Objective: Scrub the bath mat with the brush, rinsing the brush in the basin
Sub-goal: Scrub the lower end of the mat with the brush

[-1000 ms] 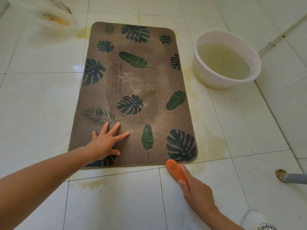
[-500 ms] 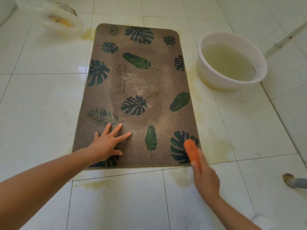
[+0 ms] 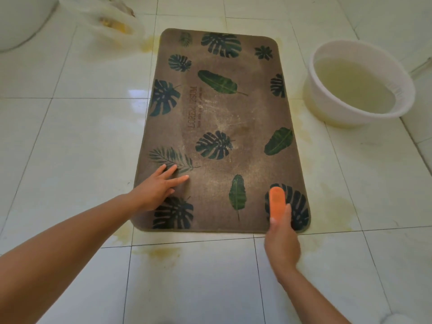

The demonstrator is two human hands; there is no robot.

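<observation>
While left hand (image 3: 156,191) presses mat (image 3: 236,113), brush (image 3: 276,202) gripped

Brightness: bright, even light across the whole view, no dim corners.
Glare: soft white sheen on the glossy floor tiles (image 3: 81,136), with one brighter patch just left of the bath mat (image 3: 233,118).
Shadows: faint and soft-edged; a thin dark line under the mat's near border and below the basin (image 3: 346,118).
Blur: the right hand (image 3: 281,239) and the brush (image 3: 276,203) are slightly smeared; the left hand (image 3: 156,190) is sharper.
Focus: leaf print crisp mid-frame; the white container (image 3: 109,22) at top left is washed out and soft.
Distortion: wide-angle lens; tile lines splay toward the edges, and both forearms swell large in the lower corners.
Colour: a pale greenish-cream cast.
</observation>
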